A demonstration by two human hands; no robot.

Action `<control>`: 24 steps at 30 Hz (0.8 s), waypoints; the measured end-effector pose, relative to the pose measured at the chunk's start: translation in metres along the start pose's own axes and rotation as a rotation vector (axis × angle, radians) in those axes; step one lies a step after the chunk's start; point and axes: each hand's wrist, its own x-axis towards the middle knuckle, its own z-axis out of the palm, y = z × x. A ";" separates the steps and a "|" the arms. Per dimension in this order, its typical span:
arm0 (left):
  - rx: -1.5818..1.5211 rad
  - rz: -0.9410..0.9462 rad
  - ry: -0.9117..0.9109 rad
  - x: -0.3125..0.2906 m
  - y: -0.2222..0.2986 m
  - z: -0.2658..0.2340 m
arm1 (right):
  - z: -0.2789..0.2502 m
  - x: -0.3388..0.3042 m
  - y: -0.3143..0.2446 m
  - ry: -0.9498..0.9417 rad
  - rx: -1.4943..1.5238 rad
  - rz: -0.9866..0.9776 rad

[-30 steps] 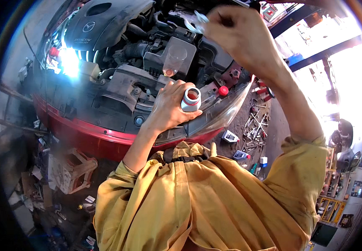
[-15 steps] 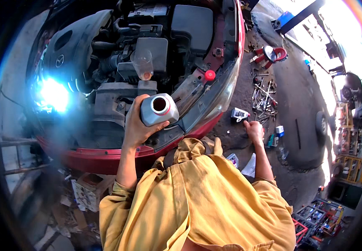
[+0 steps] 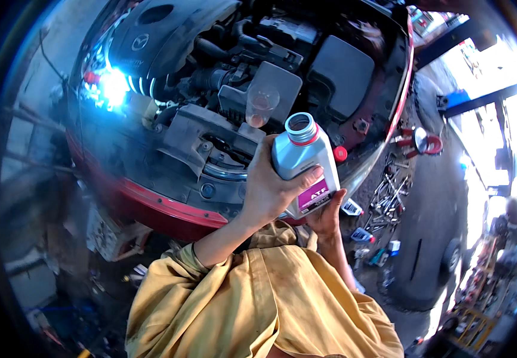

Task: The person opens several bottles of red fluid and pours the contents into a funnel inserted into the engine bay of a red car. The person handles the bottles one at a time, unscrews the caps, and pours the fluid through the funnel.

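Silver fluid bottle [image 3: 306, 164]: purple label, red neck ring, cap off, mouth open. Nearly upright, slightly tilted, held mid-scene above engine bay; contents apparently not visible.

garage floor [image 3: 425, 238], scattered tools [image 3: 389, 200]

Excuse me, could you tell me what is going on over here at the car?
A person in a yellow work shirt stands at the open engine bay of a red car. The left hand grips a silver bottle with a purple label, its cap off and its mouth open at the top. The right hand supports the bottle from beneath. A clear funnel sits in the engine bay just beyond it. Tools lie scattered on the floor to the right.
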 end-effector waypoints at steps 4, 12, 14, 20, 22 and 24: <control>-0.072 -0.049 0.019 0.016 -0.007 0.003 | 0.025 0.021 -0.017 0.100 0.068 -0.048; -0.238 -0.165 -0.041 0.049 -0.034 -0.006 | 0.059 0.048 -0.050 0.386 -0.166 -0.084; -0.293 -0.170 -0.050 0.055 -0.041 -0.006 | 0.065 0.054 -0.056 0.483 -0.269 -0.105; -0.496 -0.286 -0.107 0.062 -0.059 -0.002 | 0.088 0.057 -0.073 0.429 -0.351 -0.080; -0.496 -0.300 -0.116 0.063 -0.062 -0.001 | 0.093 0.059 -0.076 0.497 -0.338 -0.062; -0.531 -0.310 -0.123 0.064 -0.062 0.000 | 0.094 0.061 -0.078 0.477 -0.297 -0.053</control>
